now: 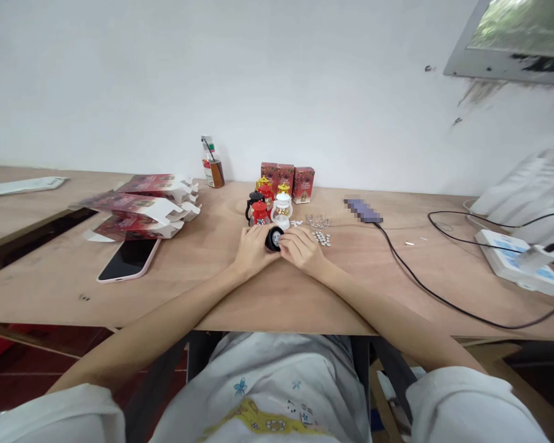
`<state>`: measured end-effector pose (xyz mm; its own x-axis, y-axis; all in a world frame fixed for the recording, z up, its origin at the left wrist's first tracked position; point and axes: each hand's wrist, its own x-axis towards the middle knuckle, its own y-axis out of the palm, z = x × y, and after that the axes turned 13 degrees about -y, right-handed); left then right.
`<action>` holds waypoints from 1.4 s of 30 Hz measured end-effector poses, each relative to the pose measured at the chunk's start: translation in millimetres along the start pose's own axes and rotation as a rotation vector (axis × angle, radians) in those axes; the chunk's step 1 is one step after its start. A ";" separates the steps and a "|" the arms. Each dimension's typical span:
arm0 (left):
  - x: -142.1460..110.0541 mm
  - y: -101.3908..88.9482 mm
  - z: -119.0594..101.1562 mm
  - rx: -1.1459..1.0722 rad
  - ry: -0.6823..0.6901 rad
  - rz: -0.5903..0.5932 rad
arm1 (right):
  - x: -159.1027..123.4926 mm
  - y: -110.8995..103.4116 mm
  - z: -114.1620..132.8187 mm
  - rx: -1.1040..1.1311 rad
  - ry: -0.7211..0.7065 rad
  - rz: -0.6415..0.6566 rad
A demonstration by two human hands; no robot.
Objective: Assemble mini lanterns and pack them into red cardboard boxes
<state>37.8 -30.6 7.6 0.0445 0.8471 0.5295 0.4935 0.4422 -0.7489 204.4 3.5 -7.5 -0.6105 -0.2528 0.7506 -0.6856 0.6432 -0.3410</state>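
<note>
My left hand is closed around a small black lantern, tipped so its round underside faces me. The fingers of my right hand are pinched together at that underside; any small part between them is too tiny to make out. Just behind my hands stand small lanterns: a white lantern, a red lantern, a black lantern and some gold ones. To the right of my right hand lie several coin-like silver discs and a cluster of thin metal pieces.
Red boxes stand at the wall. Flattened red cartons lie left, above a phone. A bottle stands behind. At right are a purple device, its black cable and a white power strip.
</note>
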 end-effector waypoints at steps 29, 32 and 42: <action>3.3 -8.0 0.0 0.003 0.010 -0.065 | -3.6 -9.9 -18.4 0.051 0.410 0.289; 3.1 -6.4 1.2 0.011 0.026 -0.044 | 6.2 -12.9 -9.6 0.143 0.358 0.155; 0.2 -5.2 -0.5 0.041 0.115 0.012 | 8.2 -12.0 -3.0 0.172 0.206 0.092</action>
<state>35.8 -32.9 11.8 0.1508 0.8137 0.5613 0.4569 0.4462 -0.7695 208.8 -4.2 4.4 -0.5921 -0.0351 0.8051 -0.6986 0.5205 -0.4910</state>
